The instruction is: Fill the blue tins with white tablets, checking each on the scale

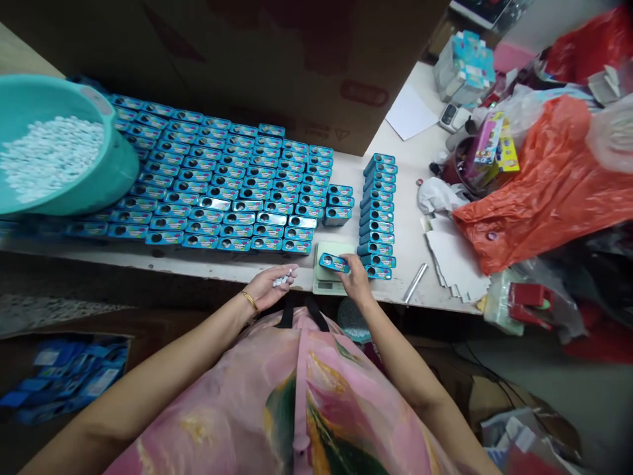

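Observation:
My left hand (pixel 267 288), palm up and fingers curled, cradles several small white pellets (pixel 281 281) near the table's front edge. Between the fingers of my right hand (pixel 357 282) is a small blue tin (pixel 333 262) with a round opening in its top. That tin is at a pale green kitchen scale (pixel 320 285); whether it rests on the plate or is held just above, I cannot tell. Left of the scale stand many similar blue tins (pixel 235 204) in tight rows. A single column of tins (pixel 377 216) runs along its right side.
A turquoise basin (pixel 113 175) of white pellets stands at the left. Behind the rows rises a large cardboard box (pixel 277 59). To the right are a metal tube (pixel 415 284), stacked white card (pixel 452 257) and an orange plastic bag (pixel 548 188).

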Action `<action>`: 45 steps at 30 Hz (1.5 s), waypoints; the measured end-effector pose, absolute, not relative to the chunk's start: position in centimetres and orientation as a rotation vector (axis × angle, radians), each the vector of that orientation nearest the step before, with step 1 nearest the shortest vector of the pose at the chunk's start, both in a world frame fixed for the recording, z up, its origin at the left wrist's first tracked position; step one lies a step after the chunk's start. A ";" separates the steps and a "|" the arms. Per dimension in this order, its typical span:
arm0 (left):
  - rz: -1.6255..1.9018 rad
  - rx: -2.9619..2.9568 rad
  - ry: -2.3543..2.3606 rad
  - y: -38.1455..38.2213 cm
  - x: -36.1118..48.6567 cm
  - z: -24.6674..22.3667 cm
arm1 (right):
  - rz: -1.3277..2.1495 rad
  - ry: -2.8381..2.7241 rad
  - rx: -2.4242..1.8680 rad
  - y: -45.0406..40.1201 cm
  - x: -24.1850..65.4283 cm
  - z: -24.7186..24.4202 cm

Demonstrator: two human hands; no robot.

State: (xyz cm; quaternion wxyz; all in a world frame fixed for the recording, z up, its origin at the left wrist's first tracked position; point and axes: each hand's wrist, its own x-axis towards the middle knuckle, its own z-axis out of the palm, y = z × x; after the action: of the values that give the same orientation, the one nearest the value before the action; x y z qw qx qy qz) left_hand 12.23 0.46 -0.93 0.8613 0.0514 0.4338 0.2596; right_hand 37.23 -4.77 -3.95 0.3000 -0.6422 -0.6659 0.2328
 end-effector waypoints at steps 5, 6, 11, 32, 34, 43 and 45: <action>0.478 0.213 0.914 -1.0 12.3 -0.1 | 0.467 -1.906 -1.694 -5.8 35.1 -0.7; 0.453 0.238 0.907 -1.4 12.3 0.1 | 0.485 -1.970 -1.648 -6.0 34.0 0.2; 0.327 0.314 0.847 -3.2 10.9 0.6 | 0.725 -2.176 -1.491 -6.6 27.9 2.6; 0.424 0.278 1.002 -4.6 6.7 0.3 | 0.798 -1.796 -1.645 -8.2 32.4 2.1; 0.445 0.216 0.986 -4.2 6.6 0.2 | 0.733 -1.554 -1.740 -8.3 35.2 2.4; 0.362 0.008 0.820 -1.3 13.6 0.3 | 0.859 -1.610 -1.469 -5.5 31.9 4.8; 0.342 -0.020 0.787 -0.7 14.6 0.4 | 0.721 -1.726 -1.572 -4.9 31.9 4.2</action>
State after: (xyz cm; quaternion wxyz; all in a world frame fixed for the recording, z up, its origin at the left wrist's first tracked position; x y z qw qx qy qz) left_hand 14.62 -0.71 0.44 0.9094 -0.0097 0.3813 0.1659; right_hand 31.92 -4.93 4.23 0.3422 -0.6045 -0.6638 0.2771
